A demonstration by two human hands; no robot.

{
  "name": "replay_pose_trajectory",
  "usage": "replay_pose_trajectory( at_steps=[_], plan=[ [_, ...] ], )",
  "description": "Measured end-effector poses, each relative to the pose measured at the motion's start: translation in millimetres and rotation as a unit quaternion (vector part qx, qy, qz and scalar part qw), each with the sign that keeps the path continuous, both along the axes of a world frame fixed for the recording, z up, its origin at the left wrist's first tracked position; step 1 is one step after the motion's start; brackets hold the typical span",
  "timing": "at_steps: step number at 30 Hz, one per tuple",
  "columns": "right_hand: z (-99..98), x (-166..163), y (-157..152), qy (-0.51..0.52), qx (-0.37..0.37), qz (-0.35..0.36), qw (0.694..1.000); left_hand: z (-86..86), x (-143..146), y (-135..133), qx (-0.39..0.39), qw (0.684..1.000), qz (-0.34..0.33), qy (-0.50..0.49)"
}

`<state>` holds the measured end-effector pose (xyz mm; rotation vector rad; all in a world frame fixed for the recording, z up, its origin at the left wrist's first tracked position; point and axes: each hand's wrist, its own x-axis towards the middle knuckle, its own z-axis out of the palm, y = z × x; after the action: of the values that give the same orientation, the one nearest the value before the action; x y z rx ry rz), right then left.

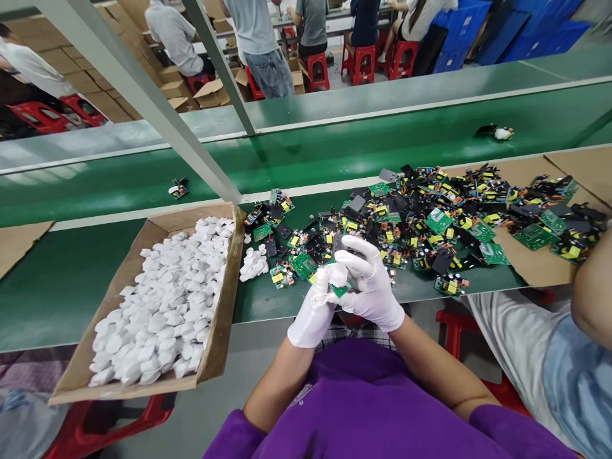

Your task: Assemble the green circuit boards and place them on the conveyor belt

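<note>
Both my hands wear white gloves and meet just in front of my chest at the table's near edge. My left hand is closed around a small white plastic piece. My right hand pinches a green circuit board and presses it against that piece. Beyond my hands lies a wide heap of green circuit boards with yellow and black parts. A small cluster of white plastic pieces lies loose to the left of my hands.
A cardboard box full of white plastic pieces overhangs the table at left. A green conveyor belt runs behind, with a slanted metal post. A co-worker's arm is at right. People sit on red stools in the background.
</note>
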<state>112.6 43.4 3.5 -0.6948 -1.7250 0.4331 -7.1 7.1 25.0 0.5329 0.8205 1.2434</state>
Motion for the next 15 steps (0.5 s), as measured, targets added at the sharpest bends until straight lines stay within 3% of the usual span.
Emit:
replay_pose_trajectory(
  at_steps=[4,8,15],
  plan=[
    [-0.9,0.8,1.7,-0.004,0.038,0.036,0.999,-3.9,-0.1,1.0,0.001,1.000,-0.016,-0.006],
    [-2.0,-1.3,4.6,-0.007,0.027,0.058,0.998,-2.9,5.8,3.9,-0.065,0.996,0.011,-0.063],
    [-3.3,-4.5,5.1,0.013,0.053,0.021,0.998,-4.3,3.6,5.3,-0.103,0.990,0.033,-0.087]
  ],
)
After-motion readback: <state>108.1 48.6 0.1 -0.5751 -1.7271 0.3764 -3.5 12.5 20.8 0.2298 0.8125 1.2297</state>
